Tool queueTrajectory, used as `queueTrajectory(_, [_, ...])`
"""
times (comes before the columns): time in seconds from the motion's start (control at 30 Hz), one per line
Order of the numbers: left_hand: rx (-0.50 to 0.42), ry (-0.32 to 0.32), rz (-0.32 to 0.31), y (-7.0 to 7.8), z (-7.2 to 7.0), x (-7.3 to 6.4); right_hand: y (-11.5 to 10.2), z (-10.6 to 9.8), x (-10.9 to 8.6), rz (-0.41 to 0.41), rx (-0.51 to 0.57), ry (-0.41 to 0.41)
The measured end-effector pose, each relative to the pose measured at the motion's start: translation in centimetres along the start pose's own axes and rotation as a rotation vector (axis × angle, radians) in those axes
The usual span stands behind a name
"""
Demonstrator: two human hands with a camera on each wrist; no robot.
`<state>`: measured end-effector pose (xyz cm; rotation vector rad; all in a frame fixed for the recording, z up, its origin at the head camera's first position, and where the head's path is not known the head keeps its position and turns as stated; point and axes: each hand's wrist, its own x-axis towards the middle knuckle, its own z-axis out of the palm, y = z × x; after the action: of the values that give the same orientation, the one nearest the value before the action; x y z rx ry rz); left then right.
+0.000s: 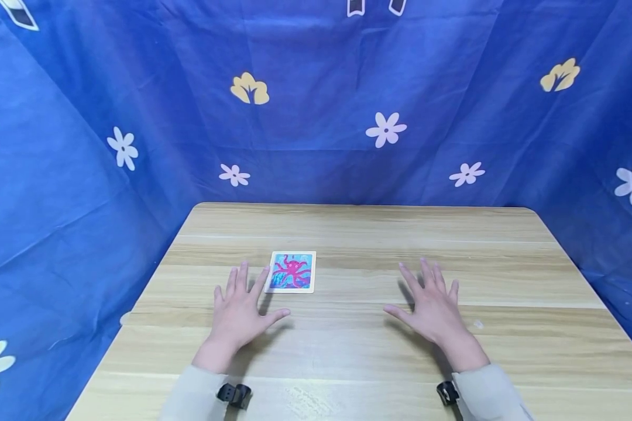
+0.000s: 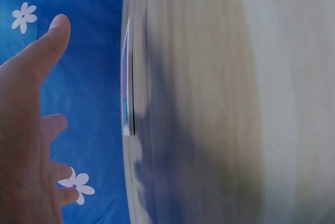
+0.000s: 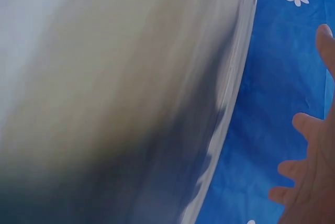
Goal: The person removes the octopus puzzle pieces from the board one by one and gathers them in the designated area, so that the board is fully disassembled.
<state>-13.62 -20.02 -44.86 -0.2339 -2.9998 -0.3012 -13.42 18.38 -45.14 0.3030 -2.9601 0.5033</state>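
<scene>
A square picture puzzle or card (image 1: 292, 272) with a pink octopus on a blue ground and a pale border lies flat on the table, left of its middle. My left hand (image 1: 238, 316) hovers just to the near left of it, fingers spread, the index fingertip overlapping its left edge in the head view. Seen edge-on in the left wrist view, the octopus square (image 2: 126, 80) is a thin slab beyond the thumb. Off to the right, my right hand (image 1: 430, 307) is held over the table with fingers spread and nothing in it; its fingers (image 3: 306, 124) show in the right wrist view.
The wood-grain table (image 1: 505, 269) has rounded far corners. Blue cloth (image 1: 316, 158) with white flowers and yellow trees hangs behind it and at both sides. Dark bands (image 1: 234, 395) are on both sleeves. A small pale spot (image 1: 478, 324) lies right of the right hand.
</scene>
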Motion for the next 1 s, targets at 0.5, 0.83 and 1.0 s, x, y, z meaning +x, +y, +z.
queueTrajectory(0.5, [-0.012,-0.01,0.031,-2.4,-0.6,1.5,-2.0,1.2,2.5,-0.072,-0.009,-0.022])
queueTrajectory(0.83, [-0.018,-0.018,0.064,-3.9,-0.6,2.6,-3.6,1.9,3.8,-0.112,0.011,-0.047])
queueTrajectory(1.0, [-0.015,-0.029,0.079,-4.6,-0.5,3.1,-4.2,2.3,4.5,-0.133,0.008,-0.055])
